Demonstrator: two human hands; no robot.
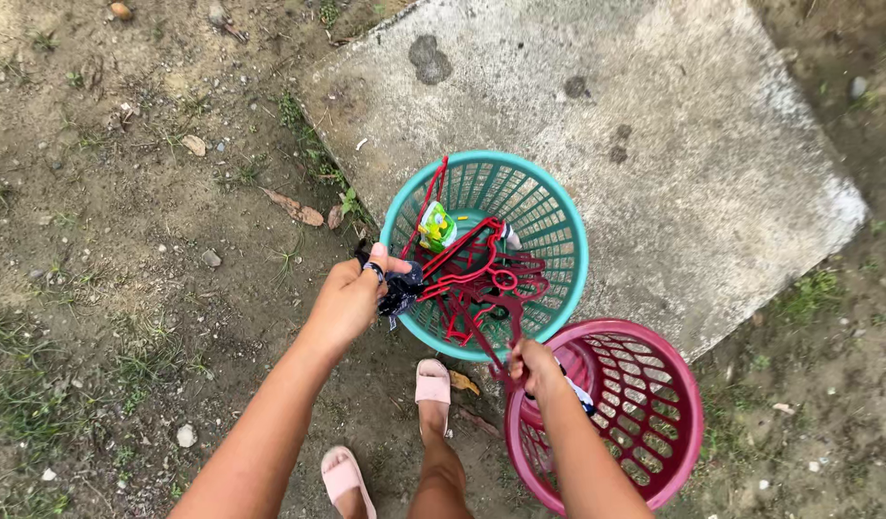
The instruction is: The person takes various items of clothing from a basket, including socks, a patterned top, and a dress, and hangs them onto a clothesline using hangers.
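Looking down past our own arms, we take the teal basket (549, 231) as our landmark: it sits at the near edge of a concrete slab (654, 125), where slab meets dirt.

Our left hand (351, 298) reaches in from the lower left, forearm stretched straight, wrist level, knuckles up. It hovers at the basket's near-left rim, fingers curled shut around a bunch of dark cloth (399, 288) that hangs just over that rim.

Our right hand (534, 368) comes up from below, forearm steep, and stops at the basket's near rim. Its fingers are clenched on the lower end of a tangle of red hangers (481, 279). The tangle lies across the basket's open mouth, its hooks and bars spreading up toward the middle, one thin red wire rising to the far-left rim.

Inside the basket, beside the hangers, lies a small green and yellow packet (436, 229).

A red basket (669, 404) stands just to the near-right of the teal one, rims almost touching, partly behind our right forearm.

Our feet in pink sandals (433, 383) stand on the dirt just below the teal basket.
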